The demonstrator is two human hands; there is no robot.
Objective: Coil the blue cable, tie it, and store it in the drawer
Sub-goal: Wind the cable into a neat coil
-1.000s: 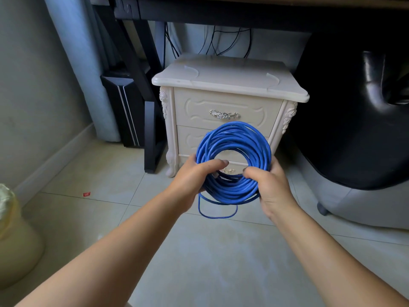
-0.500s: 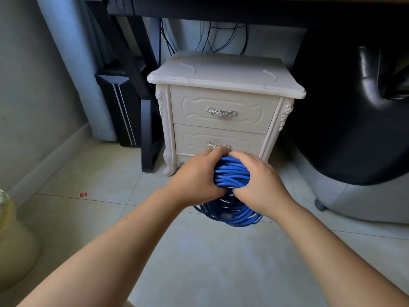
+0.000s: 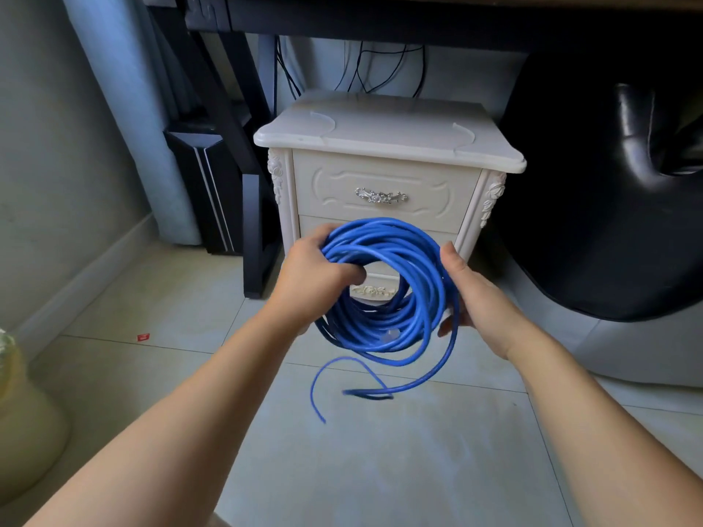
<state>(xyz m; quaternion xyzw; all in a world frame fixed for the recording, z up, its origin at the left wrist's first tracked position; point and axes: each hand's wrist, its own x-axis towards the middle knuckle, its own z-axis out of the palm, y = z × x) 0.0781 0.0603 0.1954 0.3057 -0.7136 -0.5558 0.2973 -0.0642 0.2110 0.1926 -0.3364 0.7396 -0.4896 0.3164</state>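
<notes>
The blue cable [image 3: 426, 279] is a round coil of several loops, held up in front of a cream nightstand [image 3: 380, 135]. My left hand [image 3: 315, 275] grips the coil's left side, thumb through the hole. My right hand [image 3: 471, 298] rests against the coil's right edge, thumb straight up, fingertips showing behind the strands. A loose cable end [image 3: 315, 393] dangles below the coil. The top drawer [image 3: 430, 180] is shut, with a silver handle [image 3: 380, 195]. The lower drawer is mostly hidden behind the coil.
A black desk leg [image 3: 253, 222] and a dark computer tower [image 3: 205, 184] stand left of the nightstand. A black chair [image 3: 608, 203] crowds its right side. A pale yellow bag [image 3: 23, 412] sits at the lower left. A red scrap [image 3: 143, 337] lies on the tiled floor.
Half a second ago both hands squeezed the coil into a tight bundle. Now they have spread apart, the coil has sprung back into a ring, and a loose end hangs below.
</notes>
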